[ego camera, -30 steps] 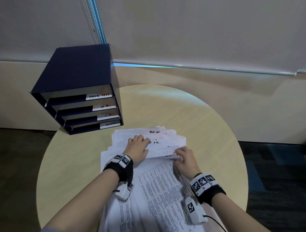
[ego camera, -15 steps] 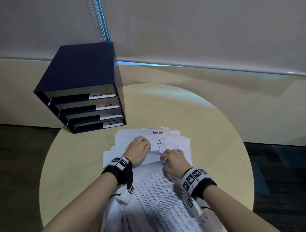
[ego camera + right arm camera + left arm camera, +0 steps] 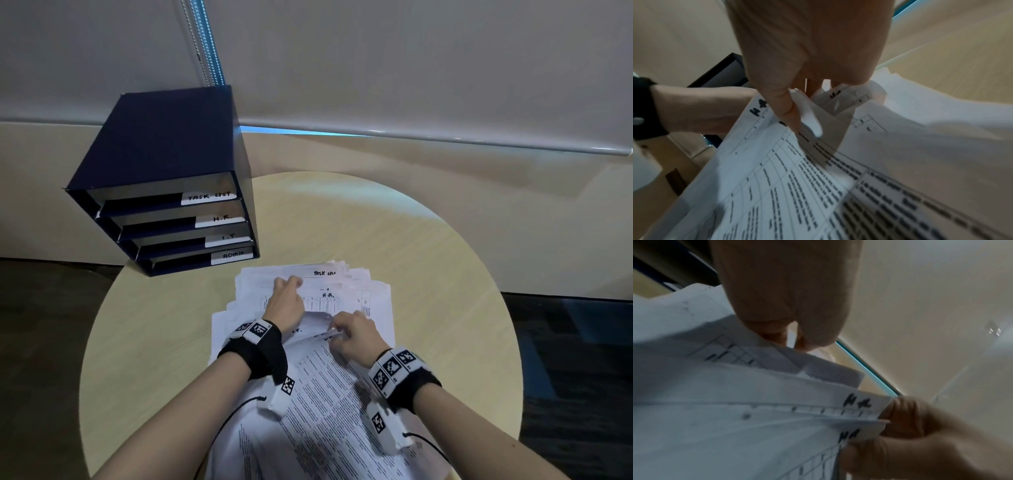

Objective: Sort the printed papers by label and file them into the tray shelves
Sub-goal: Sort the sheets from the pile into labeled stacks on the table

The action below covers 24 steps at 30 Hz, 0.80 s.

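Since the earlier frame, the right hand [image 3: 352, 337] has drawn nearer the left hand [image 3: 286, 303] and is now pinching the lifted top edges of printed papers [image 3: 325, 394] between thumb and fingers. The left hand, fingers curled, is pressing on the fanned stack. The papers are lying on the round desk [image 3: 428, 274], just in front of the labelled tray shelves [image 3: 164, 164].
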Each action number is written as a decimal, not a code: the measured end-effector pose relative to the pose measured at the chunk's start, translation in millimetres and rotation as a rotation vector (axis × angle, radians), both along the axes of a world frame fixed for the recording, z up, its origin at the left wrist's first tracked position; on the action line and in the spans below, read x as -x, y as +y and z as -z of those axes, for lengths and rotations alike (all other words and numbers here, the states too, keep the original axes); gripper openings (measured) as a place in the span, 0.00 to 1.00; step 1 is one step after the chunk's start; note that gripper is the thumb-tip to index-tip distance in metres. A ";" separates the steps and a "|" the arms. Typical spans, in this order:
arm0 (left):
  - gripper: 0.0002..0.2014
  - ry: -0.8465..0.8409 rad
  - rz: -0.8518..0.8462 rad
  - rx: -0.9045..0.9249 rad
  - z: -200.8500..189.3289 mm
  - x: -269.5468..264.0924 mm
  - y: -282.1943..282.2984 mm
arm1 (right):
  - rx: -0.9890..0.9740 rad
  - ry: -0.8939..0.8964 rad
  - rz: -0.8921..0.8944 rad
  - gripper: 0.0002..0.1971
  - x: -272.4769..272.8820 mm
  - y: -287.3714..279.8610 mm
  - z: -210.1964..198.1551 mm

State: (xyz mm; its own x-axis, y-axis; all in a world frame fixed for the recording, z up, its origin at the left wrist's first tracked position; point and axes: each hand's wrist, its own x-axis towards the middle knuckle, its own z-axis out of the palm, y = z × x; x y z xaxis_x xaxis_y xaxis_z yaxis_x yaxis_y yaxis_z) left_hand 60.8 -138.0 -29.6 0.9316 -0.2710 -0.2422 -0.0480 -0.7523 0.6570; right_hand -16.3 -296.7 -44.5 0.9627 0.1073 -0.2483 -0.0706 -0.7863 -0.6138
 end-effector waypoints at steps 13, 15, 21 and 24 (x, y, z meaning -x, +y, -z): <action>0.08 -0.315 0.356 -0.392 8.7 -12.3 13.1 | -0.008 0.006 0.023 0.08 5.3 2.6 -5.6; 0.04 -0.284 0.378 -0.317 8.7 -10.8 15.5 | 0.001 0.011 0.026 0.08 5.4 3.1 -6.2; 0.05 -0.467 0.432 -0.268 3.1 -0.3 18.3 | -0.019 0.011 0.033 0.06 7.3 2.9 -5.8; 0.04 -0.581 0.511 -0.305 4.2 7.0 24.9 | -0.007 0.006 0.034 0.04 7.7 2.7 -4.4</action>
